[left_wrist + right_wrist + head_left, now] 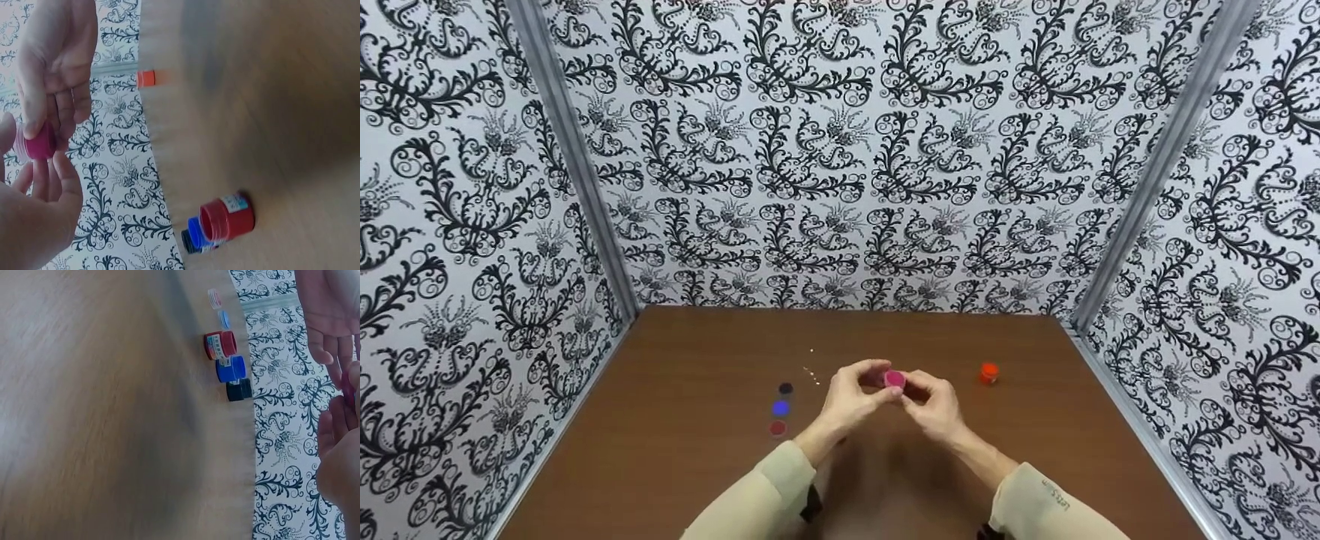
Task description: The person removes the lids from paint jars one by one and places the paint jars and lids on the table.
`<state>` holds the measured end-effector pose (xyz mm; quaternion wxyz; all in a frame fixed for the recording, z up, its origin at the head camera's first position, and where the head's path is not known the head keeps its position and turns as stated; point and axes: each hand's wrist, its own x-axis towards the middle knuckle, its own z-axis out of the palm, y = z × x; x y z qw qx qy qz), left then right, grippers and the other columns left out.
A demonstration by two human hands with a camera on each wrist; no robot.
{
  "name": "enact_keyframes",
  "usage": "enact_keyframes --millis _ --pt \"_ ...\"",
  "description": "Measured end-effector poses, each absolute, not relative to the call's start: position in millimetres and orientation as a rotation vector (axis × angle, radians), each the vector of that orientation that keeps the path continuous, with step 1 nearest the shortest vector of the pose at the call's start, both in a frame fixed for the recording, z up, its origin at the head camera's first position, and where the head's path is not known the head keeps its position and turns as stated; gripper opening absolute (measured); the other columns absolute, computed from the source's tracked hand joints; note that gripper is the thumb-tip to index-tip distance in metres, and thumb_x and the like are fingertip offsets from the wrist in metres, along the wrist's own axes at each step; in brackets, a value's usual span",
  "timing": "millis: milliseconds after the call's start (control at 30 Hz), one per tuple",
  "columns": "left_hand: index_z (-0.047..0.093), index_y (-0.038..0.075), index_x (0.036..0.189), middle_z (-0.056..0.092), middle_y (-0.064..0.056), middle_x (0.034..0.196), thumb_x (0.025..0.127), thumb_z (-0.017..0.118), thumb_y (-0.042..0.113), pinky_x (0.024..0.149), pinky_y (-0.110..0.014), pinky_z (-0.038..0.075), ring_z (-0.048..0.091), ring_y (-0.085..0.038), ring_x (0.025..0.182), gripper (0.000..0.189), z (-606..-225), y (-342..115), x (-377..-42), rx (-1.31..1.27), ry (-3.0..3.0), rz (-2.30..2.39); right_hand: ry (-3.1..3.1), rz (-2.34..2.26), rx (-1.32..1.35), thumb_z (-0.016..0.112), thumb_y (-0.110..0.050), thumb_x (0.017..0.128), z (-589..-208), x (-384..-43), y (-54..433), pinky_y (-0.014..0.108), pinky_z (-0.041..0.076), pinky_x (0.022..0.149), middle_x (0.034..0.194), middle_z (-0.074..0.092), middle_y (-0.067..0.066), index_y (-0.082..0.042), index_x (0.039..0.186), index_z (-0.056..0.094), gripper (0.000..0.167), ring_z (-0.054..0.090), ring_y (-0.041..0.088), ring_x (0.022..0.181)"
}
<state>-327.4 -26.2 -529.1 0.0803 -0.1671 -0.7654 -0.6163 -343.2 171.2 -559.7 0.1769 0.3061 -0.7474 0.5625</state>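
Observation:
A small pink jar (894, 379) is held up between both hands above the table. My left hand (851, 394) pinches it between thumb and fingers from the left side. From the right, my right hand (936, 409) grips it too, with its thumb lying along the pink wall (40, 143) in the left wrist view. A pale ridged end (20, 147) of the jar points toward the left thumb. In the right wrist view the left hand (332, 309) and right hand (343, 472) mostly cover the jar.
Left of the hands stand a red jar (778, 428), a blue jar (781, 408) and a black jar (786, 388) in a row. An orange jar (988, 373) stands at the right. Two small lid-like pieces (224, 319) lie near the red jar. Patterned walls enclose the brown table (697, 360).

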Motion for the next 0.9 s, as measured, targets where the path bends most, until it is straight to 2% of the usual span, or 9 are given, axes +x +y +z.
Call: enact_keyframes --millis 133,267,367,467,633,900 --pt "0.075 0.002 0.142 0.080 -0.021 0.125 0.098 0.086 0.012 0.094 -0.027 0.064 0.079 -0.032 0.111 0.046 -527.8 -31.0 -329.2 -0.622 -2.337 -1.790 -2.125 1.610 0.964 0.083 0.008 0.094 -558.8 -346.7 175.1 0.019 0.064 0.080 0.100 0.080 0.029 0.009 0.117 0.081 0.023 0.073 -0.001 0.092" --pt "0.079 0.004 0.137 0.078 -0.019 0.118 0.098 0.085 0.011 0.091 -0.021 0.057 0.075 -0.022 0.106 0.041 -527.4 -32.8 -329.3 -0.678 -2.359 -1.724 -2.132 1.651 1.040 0.080 0.009 0.096 -557.1 -348.6 177.2 0.020 0.064 0.081 0.102 0.079 0.032 0.011 0.117 0.079 0.021 0.074 -0.001 0.094" --pt "0.082 0.004 0.132 0.078 -0.017 0.115 0.097 0.085 0.011 0.092 -0.023 0.058 0.072 -0.015 0.103 0.036 -527.4 -32.7 -328.2 -0.680 -2.355 -1.724 -2.139 1.678 1.060 0.078 0.008 0.098 -555.2 -347.2 177.9 0.021 0.065 0.083 0.103 0.078 0.032 0.013 0.119 0.078 0.022 0.075 -0.001 0.096" --pt "0.083 0.004 0.129 0.079 -0.017 0.113 0.097 0.086 0.011 0.091 -0.025 0.059 0.071 -0.013 0.100 0.033 -527.1 -31.8 -327.4 -0.670 -2.347 -1.724 -2.151 1.690 1.049 0.078 0.006 0.099 -553.8 -344.6 178.3 0.021 0.065 0.084 0.103 0.078 0.031 0.013 0.121 0.078 0.023 0.075 0.000 0.097" --pt "0.085 0.007 0.124 0.079 -0.016 0.111 0.096 0.088 0.012 0.088 -0.028 0.061 0.072 -0.014 0.096 0.028 -527.4 -28.5 -326.6 -0.630 -2.353 -1.722 -2.166 1.691 1.015 0.079 0.005 0.099 -554.6 -343.0 178.5 0.019 0.064 0.085 0.104 0.079 0.033 0.012 0.122 0.078 0.024 0.076 0.000 0.097" --pt "0.084 0.004 0.119 0.082 -0.019 0.104 0.094 0.089 0.008 0.086 -0.028 0.064 0.072 -0.015 0.090 0.025 -527.4 -23.4 -325.8 -0.574 -2.316 -1.792 -2.142 1.667 0.992 0.080 0.005 0.098 -559.2 -345.4 178.9 0.019 0.063 0.085 0.103 0.080 0.032 0.010 0.121 0.080 0.023 0.075 0.000 0.096"
